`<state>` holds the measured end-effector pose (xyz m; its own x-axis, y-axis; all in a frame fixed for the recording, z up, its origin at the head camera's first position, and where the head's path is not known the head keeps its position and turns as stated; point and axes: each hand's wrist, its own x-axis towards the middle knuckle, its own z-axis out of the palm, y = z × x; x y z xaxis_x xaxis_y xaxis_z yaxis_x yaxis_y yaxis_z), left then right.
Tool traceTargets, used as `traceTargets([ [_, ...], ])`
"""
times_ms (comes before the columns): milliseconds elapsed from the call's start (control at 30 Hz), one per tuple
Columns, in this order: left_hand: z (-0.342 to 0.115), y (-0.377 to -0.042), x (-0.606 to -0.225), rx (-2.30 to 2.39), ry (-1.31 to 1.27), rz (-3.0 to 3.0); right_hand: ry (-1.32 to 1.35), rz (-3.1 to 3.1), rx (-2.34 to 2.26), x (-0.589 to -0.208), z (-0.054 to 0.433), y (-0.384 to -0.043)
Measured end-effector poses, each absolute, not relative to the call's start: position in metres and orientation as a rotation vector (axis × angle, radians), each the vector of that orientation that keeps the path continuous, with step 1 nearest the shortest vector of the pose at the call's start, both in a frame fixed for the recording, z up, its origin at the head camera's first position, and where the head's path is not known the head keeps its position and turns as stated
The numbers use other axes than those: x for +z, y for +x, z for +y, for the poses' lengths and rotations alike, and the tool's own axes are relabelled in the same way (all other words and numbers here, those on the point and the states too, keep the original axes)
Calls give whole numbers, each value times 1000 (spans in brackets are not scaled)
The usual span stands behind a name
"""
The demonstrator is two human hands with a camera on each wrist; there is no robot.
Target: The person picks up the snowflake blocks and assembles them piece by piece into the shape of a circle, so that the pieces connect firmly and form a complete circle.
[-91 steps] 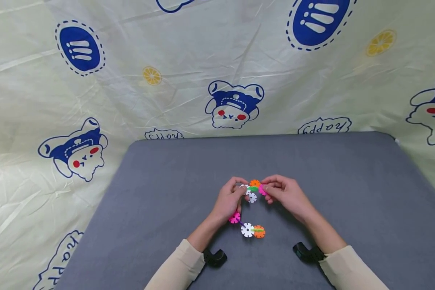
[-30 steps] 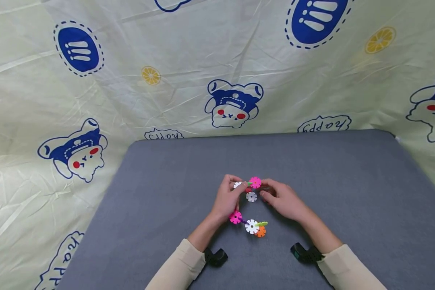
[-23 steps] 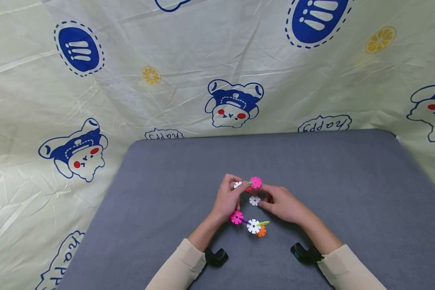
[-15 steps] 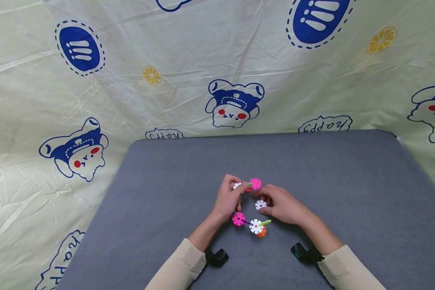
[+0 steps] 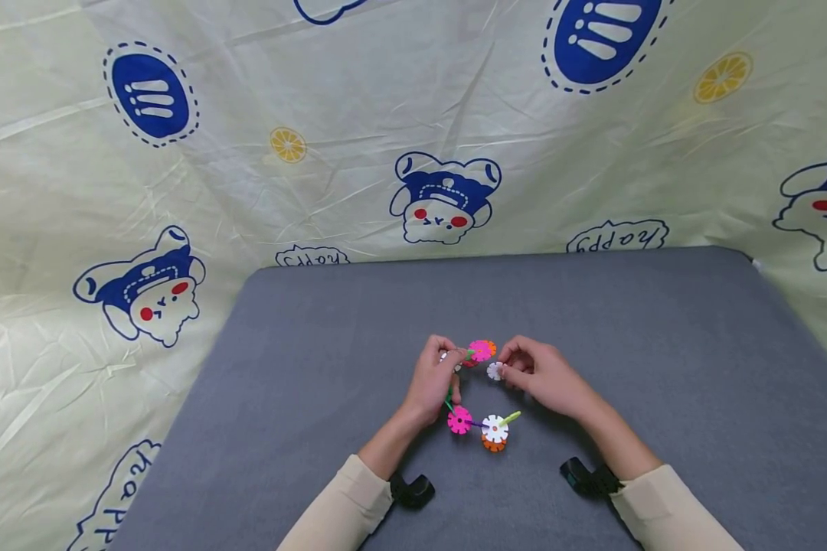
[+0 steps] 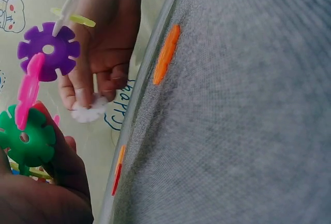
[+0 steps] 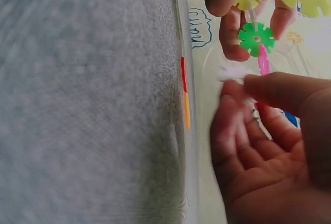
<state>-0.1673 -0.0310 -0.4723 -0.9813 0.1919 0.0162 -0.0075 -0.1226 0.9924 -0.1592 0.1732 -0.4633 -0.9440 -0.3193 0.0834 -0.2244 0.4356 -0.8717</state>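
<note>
A: ok what's actually in this shot?

B: Biggest thing is the pale cloth (image 5: pixel 358 99) at the back, printed with cartoon animals and orange slices. Then the grey surface (image 5: pixel 331 360) in front of it.

A: And the hands?

B: Left hand (image 5: pixel 429 386) has its fingers closed in a pinch on a chain of notched discs (image 5: pixel 459 420). Right hand (image 5: pixel 551 379) is opposite, thumb and fingertips nearly together on one white disc (image 5: pixel 495 371), apart from the chain.

A: Where's the chain, tho?

B: Up off the surface, curving between the hands. Green, pink, purple, white and yellow down its near end. Below it, an orange disc (image 6: pixel 167 54) lies flat, plus a red disc (image 7: pixel 183 74) farther out with another orange one right up against it, can't tell if they overlap.
</note>
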Motion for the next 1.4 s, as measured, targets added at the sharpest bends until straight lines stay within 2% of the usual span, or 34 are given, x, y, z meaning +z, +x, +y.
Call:
traceTargets([
  [300, -30, -166, -467, 2207, 201, 1998, -472, 2724, -1609, -425, 163, -142],
  [533, -30, -166, -470, 2182, 238, 2018, -476, 2745, -1641, -459, 174, -159],
  [1400, -27, -164, -473, 2114, 330, 2039, -657, 2835, -1648, -462, 170, -158],
])
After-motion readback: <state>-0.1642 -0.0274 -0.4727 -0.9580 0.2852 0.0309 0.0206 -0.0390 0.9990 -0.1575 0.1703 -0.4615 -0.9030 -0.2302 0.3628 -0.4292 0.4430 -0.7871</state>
